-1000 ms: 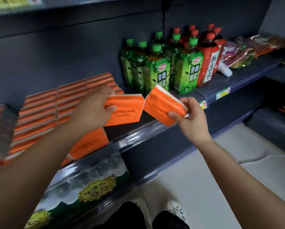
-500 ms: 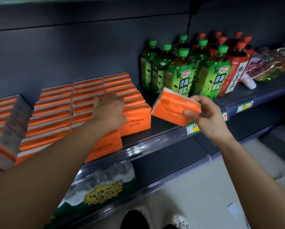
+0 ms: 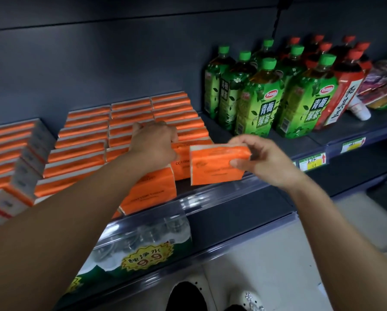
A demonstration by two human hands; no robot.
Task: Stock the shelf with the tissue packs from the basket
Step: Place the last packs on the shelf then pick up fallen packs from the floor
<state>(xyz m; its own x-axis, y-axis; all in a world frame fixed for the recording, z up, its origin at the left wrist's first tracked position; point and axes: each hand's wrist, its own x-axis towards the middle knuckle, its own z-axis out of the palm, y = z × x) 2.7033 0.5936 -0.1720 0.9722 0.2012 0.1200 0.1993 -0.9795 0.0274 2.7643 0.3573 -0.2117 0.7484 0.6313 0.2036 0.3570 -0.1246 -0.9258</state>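
Green tea bottles point(image 3: 258, 104) stand beside red-capped bottles point(image 3: 345, 86).

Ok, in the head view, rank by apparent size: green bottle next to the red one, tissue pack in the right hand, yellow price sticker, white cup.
1. Green bottle.
2. Tissue pack in the right hand, flattered by nearness to the camera.
3. Yellow price sticker, close to the pack; order unsure.
4. White cup, smallest.

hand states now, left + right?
Left hand: grips the shelved tissue pack, fingers curled over its top.
Right hand: pinches a second tissue pack.
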